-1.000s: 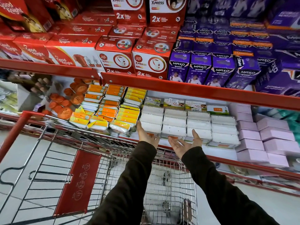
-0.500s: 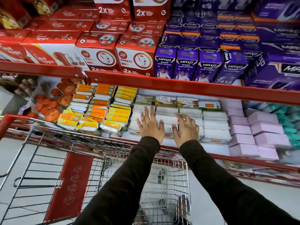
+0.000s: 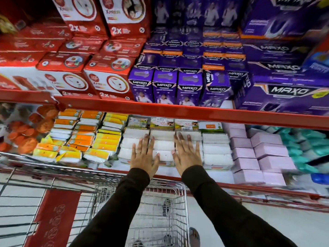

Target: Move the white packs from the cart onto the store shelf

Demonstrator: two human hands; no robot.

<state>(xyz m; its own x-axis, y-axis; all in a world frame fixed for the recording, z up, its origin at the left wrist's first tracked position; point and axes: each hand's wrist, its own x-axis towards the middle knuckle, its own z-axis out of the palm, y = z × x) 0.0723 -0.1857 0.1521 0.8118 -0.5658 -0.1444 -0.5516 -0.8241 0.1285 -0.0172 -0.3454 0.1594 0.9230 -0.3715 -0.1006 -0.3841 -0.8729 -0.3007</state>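
Note:
White packs (image 3: 216, 148) lie in several rows on the lower store shelf (image 3: 178, 114), under its red front rail. My left hand (image 3: 145, 155) rests flat, palm down, fingers spread, on the packs left of centre. My right hand (image 3: 187, 155) lies flat the same way on the packs just to the right. Neither hand grips a pack. The wire cart (image 3: 160, 211) stands below my arms; no white pack shows in its basket.
Orange and yellow packs (image 3: 92, 138) lie left of the white ones, pink boxes (image 3: 256, 154) to the right, teal packs further right. Red boxes (image 3: 106, 75) and purple boxes (image 3: 188, 86) fill the shelf above. A red panel (image 3: 53, 220) hangs in the cart.
Both hands turned from palms up at the shelf edge to palms down and moved forward onto the white packs. The view has shifted closer and up toward the shelf.

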